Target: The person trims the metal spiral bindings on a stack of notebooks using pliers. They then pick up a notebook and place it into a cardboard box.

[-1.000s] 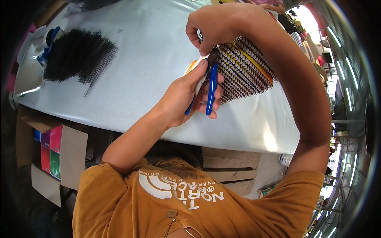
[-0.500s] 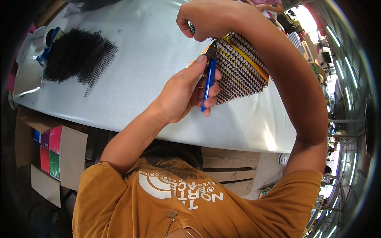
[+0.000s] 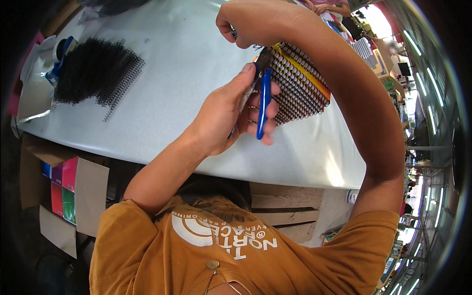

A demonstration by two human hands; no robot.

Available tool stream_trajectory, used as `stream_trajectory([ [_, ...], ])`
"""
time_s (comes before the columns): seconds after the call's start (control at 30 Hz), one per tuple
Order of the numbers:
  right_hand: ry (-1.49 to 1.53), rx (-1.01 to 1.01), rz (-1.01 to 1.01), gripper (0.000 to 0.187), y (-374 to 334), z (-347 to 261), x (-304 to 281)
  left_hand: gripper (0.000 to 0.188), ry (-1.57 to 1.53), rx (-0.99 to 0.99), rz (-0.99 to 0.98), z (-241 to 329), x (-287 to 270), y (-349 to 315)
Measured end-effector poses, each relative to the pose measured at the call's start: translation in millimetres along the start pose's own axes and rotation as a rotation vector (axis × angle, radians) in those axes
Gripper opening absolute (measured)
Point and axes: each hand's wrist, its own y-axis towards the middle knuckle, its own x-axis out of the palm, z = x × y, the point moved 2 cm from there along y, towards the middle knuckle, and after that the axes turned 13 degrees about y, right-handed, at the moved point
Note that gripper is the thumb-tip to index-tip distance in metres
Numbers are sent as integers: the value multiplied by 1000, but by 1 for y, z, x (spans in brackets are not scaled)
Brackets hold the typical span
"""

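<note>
smooth-handled cutters (image 3: 264,103) spread wider beside looped coils (image 3: 299,93)

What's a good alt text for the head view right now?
A person's left hand holds blue-handled pliers at a coil-bound stack on a pale table, the right hand curled nearby. Loose black coils lie heaped to the left.

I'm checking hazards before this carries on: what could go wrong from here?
The right hand is near the tips of the pliers in the left hand, so a finger might get pinched. Those tips are close to the spiral-bound stack; a slip could bend a coil. The black coils lie heaped together and may tangle.
</note>
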Motion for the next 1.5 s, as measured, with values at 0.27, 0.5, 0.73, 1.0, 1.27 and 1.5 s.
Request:
stream_trajectory([
  [0.27,-7,-19,66,8,10,15,5,55,269,-41,156,5,18,-4],
  [0.5,-497,-340,51,10,35,26,19,60,249,-46,163,10,21,8],
  [0.73,-36,-189,140,10,23,8,5,59,283,-50,142,5,19,2],
  [1.0,322,19,264,16,7,-8,-43,59,292,-26,180,6,12,3],
  [1.27,239,62,280,14,-8,5,-25,59,235,-20,181,7,19,4],
  [1.5,526,156,135,12,-12,10,-25,56,108,-19,172,1,19,5],
])
